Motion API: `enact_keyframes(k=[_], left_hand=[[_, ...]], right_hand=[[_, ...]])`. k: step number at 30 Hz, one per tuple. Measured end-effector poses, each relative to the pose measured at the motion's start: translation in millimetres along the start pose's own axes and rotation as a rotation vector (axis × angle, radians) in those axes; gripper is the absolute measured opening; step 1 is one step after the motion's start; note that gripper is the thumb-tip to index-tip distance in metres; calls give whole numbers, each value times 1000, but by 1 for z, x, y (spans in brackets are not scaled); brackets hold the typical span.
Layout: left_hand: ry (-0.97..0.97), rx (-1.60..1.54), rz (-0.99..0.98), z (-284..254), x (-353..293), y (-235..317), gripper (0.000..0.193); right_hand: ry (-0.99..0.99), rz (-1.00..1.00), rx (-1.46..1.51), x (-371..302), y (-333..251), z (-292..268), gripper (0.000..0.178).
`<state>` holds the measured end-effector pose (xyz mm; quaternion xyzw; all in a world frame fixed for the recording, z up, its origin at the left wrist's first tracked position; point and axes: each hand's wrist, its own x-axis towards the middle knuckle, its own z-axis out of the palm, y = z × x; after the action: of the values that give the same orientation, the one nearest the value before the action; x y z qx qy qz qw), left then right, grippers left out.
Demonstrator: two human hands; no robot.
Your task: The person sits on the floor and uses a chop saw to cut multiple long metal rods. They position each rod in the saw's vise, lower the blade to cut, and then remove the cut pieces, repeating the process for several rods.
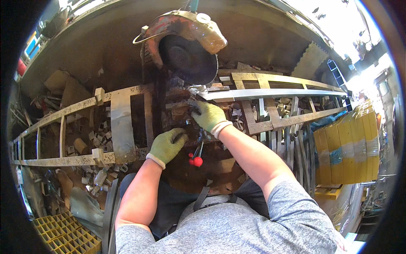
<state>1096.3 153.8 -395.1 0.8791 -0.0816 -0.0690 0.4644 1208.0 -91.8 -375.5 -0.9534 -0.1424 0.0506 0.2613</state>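
My left hand [168, 146], in a yellow-green work glove, is just left of the dark saw bed [171, 117]. Its fingers curl together; whatever they may hold is hidden. Farther forward, my right hand [208, 115], gloved alike, reaches in below the blade with fingers bent around something I cannot make out. Above both hands hangs a large dark saw blade [188, 59] under a worn red guard [171, 23]. A silver metal profile [270, 93] runs from the blade area out to the right. Levers with red ball knobs [197, 161] stand between my forearms.
A pale support frame [63, 113] extends left, another frame [292, 78] right. Short cut-offs [95, 135] lie inside and below the left frame. Yellow stacked profiles [349, 144] stand at right, long metal bars [296, 148] beside them. A yellow grid stack [67, 235] is at lower left.
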Motion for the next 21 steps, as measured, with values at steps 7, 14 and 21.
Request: enact_keyframes(k=[7, 14, 21], left_hand=[[56, -82, 29, 8, 4, -4, 38], [9, -90, 39, 16, -3, 31, 39], [-320, 314, -175, 27, -24, 110, 60]], right_hand=[[240, -81, 511, -1, 42, 1, 35], [895, 264, 454, -5, 125, -139, 31], [-44, 474, 688, -171, 134, 58, 35]])
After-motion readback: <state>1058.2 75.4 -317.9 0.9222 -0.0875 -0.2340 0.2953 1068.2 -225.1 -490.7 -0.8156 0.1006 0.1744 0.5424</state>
